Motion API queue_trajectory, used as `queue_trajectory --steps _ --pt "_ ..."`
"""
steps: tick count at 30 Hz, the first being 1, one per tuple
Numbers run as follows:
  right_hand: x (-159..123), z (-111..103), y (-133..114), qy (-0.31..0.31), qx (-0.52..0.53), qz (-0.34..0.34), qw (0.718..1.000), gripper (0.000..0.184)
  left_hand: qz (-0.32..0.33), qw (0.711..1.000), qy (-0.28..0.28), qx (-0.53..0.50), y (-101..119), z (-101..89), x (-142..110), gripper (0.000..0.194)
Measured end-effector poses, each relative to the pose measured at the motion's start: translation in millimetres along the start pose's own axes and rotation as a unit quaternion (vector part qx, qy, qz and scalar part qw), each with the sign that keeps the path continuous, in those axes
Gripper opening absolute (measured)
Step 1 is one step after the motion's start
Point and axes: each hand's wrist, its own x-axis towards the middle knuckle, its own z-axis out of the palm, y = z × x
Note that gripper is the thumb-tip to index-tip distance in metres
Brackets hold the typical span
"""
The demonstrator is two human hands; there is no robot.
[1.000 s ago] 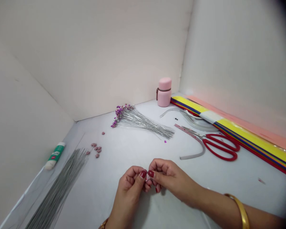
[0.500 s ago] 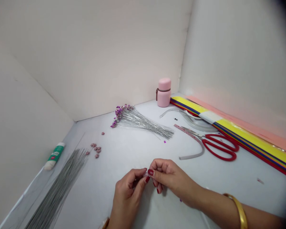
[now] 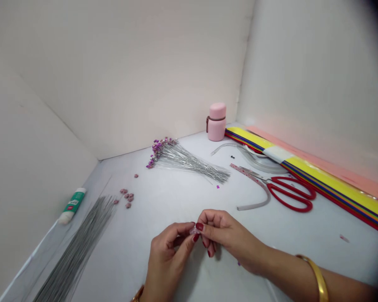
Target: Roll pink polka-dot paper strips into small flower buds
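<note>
My left hand [image 3: 173,249] pinches a small pale pink folded strip [image 3: 193,230] between thumb and forefinger. The right hand [image 3: 222,233] is closed on the other side of it, its thumb pressed against the piece. Most of the strip is hidden by the fingertips. Beyond my hands lies a pink patterned strip [image 3: 247,174], curled at one end, beside scissors [image 3: 280,191] with red handles. Several small pink stars [image 3: 128,199] rest on the table to the left.
A bundle of grey wires [image 3: 78,247] lies at left, near a green glue stick [image 3: 72,205]. Silver stems with purple heads [image 3: 192,161] lie at the back. A pink flask [image 3: 217,121] stands by the wall. Coloured sheets [image 3: 327,176] run along the right.
My left hand has shifted very slightly, and a little more of the pale pink piece shows between the fingertips. Both hands keep their pinch; the things on the table have not moved.
</note>
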Motion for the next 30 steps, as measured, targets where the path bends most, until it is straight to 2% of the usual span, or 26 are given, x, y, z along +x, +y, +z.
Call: queue_trajectory --steps 5,11,14,18,21,23,26,30 --pt "0.1 -0.9 -0.4 0.008 -0.007 -0.001 1.0 0.021 0.038 0.995 0.008 0.092 7.2 -0.5 0.2 0.013" --pt "0.5 -2.5 1.1 0.007 0.007 0.021 1.0 0.02 0.055 0.997 0.004 0.06 9.8 -1.0 1.6 0.014" --pt "0.1 -2.7 0.5 0.003 -0.015 0.013 1.0 0.024 0.021 0.999 0.004 0.039 7.7 -2.2 1.7 0.011" --pt "-1.7 -2.3 -1.5 0.037 -0.12 -0.068 0.99 0.023 -0.055 0.998 -0.008 -0.028 4.0 -2.1 2.4 0.022" --pt "-3.4 -1.1 -2.9 0.026 -0.195 -0.103 0.975 0.016 -0.084 0.993 -0.036 -0.079 3.4 -1.0 2.6 0.025" --pt "-3.7 -0.3 -3.2 0.011 -0.187 -0.097 0.978 0.015 -0.088 0.99 -0.037 -0.101 3.3 -0.4 2.7 0.026" --pt "-2.1 -0.1 -2.5 0.01 -0.122 -0.07 0.99 0.015 -0.077 0.986 -0.031 -0.142 2.1 -0.4 3.6 0.016" --pt "0.2 -0.9 -1.5 0.012 -0.081 -0.046 0.996 0.023 -0.081 0.983 -0.061 -0.152 1.0 -1.1 4.9 0.017"
